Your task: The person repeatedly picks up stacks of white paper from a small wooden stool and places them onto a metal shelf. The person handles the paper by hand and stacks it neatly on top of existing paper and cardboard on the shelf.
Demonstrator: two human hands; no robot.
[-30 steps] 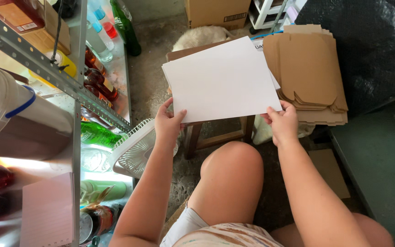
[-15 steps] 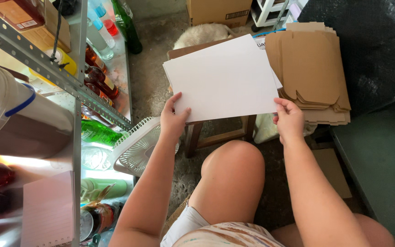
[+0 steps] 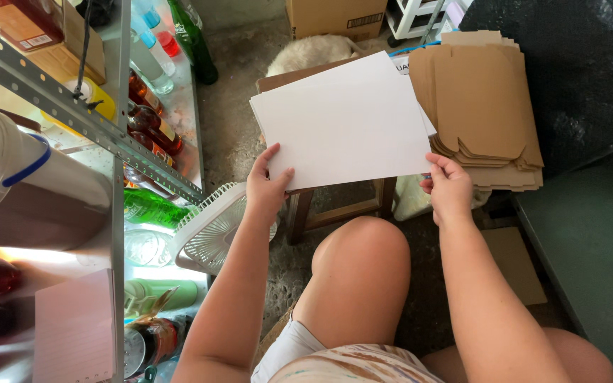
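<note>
A flat white cardboard sheet (image 3: 345, 124) is held up in front of me, over a small wooden stool (image 3: 335, 209). My left hand (image 3: 266, 186) grips its lower left corner with the thumb on top. At the lower right corner my right hand (image 3: 448, 188) pinches the sheet's edge. More white sheets lie just behind the top one. A stack of flat brown cardboard blanks (image 3: 484, 106) rests to the right of the sheet. My bare knee (image 3: 360, 248) is below the stool.
A metal shelf rack (image 3: 118, 142) stands at the left with glass bottles (image 3: 152, 128) and a green bottle (image 3: 152, 208). A small white fan (image 3: 211, 230) leans by my left arm. A brown box (image 3: 335, 15) sits at the back, a dark green surface (image 3: 590, 241) at right.
The white sheet has dropped slightly and shifted toward me; both hands kept their hold on its lower corners.
</note>
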